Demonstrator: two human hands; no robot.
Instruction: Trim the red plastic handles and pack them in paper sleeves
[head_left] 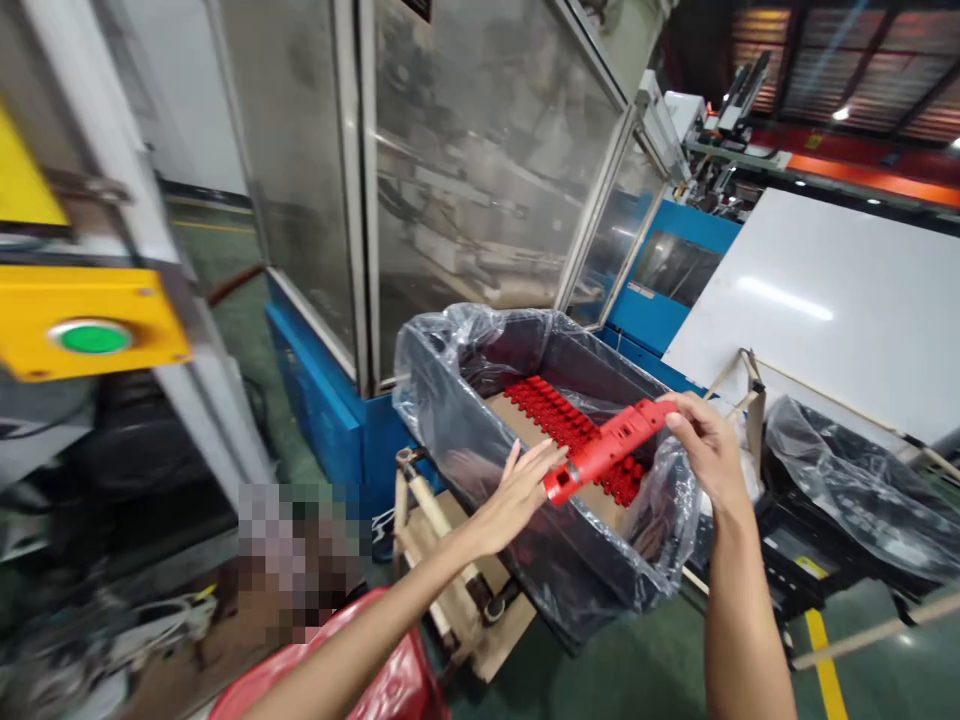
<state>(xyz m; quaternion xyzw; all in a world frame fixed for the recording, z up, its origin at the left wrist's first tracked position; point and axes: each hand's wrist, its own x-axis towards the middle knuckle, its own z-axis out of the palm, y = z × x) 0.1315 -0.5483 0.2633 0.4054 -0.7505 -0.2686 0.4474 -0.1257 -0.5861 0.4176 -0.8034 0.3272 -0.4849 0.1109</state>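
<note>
I hold a long red plastic moulded part (606,450) over a black crate (525,560) lined with a clear plastic bag. My right hand (709,445) pinches the part's far end between thumb and fingers. My left hand (521,490) has its fingers stretched out flat and supports the part's near end from the side. Inside the crate, a row of several similar red parts (559,412) lies on a sheet of brown cardboard.
The crate rests on a wooden trolley (450,590). A second bag-lined black crate (855,510) stands to the right. A blue machine with clear guard panels (480,180) rises behind. A yellow box with a green button (94,335) is at the left, something red (375,680) below.
</note>
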